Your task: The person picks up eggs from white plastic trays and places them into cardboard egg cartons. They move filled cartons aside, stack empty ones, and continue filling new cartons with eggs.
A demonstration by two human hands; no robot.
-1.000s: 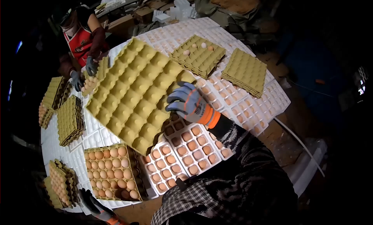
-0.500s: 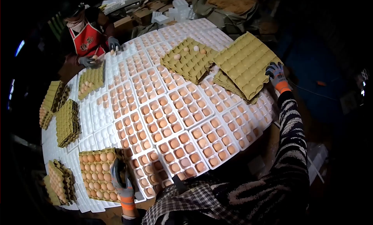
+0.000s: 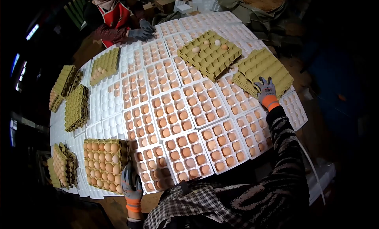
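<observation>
My left hand (image 3: 131, 185), in a grey glove with an orange cuff, is at the right edge of a stack of pulp trays full of brown eggs (image 3: 103, 164); its fingers are partly hidden, and its grip cannot be made out. My right hand (image 3: 267, 88), gloved the same way, lies with fingers spread on the stack of empty pulp trays (image 3: 272, 69). Left of that stack is another pulp tray pile (image 3: 209, 53) with a few eggs on top. White trays filled with brown eggs (image 3: 169, 116) lie between my hands.
Across the table, a person in a red apron (image 3: 116, 18) has both gloved hands at the far edge. More pulp tray stacks (image 3: 76, 108) stand at the left, near empty white trays (image 3: 111, 104). White foam blocks (image 3: 205, 3) lie beyond the table.
My right hand has moved down and left; the pulp tray it held up at its edge now lies on the stack. The other person's hands have come together. The view has shifted.
</observation>
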